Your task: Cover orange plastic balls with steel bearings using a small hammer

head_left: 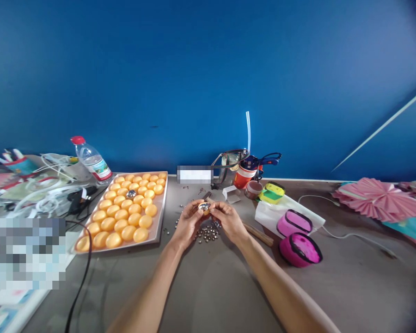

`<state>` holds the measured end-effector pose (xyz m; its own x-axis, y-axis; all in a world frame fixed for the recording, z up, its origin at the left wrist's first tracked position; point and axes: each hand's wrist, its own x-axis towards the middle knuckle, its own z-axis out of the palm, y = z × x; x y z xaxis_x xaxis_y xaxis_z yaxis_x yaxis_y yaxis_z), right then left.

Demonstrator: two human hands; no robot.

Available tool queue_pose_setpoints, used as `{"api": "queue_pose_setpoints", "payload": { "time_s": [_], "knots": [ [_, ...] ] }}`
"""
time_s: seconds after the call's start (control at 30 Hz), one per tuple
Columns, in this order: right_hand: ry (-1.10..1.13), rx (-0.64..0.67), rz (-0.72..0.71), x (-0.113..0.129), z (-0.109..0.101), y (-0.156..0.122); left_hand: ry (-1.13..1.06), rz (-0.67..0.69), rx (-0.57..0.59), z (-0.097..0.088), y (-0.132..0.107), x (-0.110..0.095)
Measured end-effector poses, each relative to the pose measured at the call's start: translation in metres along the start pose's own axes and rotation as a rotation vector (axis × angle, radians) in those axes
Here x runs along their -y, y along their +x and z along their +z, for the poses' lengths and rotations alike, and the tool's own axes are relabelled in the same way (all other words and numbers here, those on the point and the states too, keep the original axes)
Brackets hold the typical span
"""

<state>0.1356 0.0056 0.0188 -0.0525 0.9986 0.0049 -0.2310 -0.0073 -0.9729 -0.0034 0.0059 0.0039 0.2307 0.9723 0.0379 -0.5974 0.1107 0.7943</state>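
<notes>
My left hand (189,222) is closed around an orange ball (204,211) partly covered with shiny silver studs. At the ball's right side, the fingertips of my right hand (229,221) are pinched together; whatever lies between them is too small to make out. A pile of silver studs (210,232) lies on the table just below and behind my hands. To the left stands a shallow white tray (162,210) with several rows of plain orange balls (121,211). Among them sits one ball covered in silver studs (131,194).
A plastic bottle (93,162) leans behind the tray, near tangled white cables (52,199). On the right are a wooden stick (258,233), two pink mesh-topped pouches (300,249), a red cup of tools (244,175), a small jar (253,189) and pink folded paper (381,201). A blue wall (194,83) rises behind.
</notes>
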Motion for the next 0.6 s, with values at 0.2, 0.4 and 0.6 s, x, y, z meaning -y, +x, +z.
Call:
{"api": "queue_pose_setpoints", "payload": {
  "time_s": [0.2,0.4,0.6],
  "knots": [
    [-0.057,0.021,0.023,0.0038,-0.0015,-0.0011,0.109,0.02,-0.023,0.0006,-0.0012,0.0004],
    [0.004,0.027,0.093,0.0037,-0.003,-0.0011,0.182,0.035,-0.053,0.0006,-0.0019,0.0018],
    [0.043,0.032,0.122,0.0035,-0.0014,-0.0013,0.235,0.032,-0.065,0.0037,-0.0038,-0.0016]
  ]
}}
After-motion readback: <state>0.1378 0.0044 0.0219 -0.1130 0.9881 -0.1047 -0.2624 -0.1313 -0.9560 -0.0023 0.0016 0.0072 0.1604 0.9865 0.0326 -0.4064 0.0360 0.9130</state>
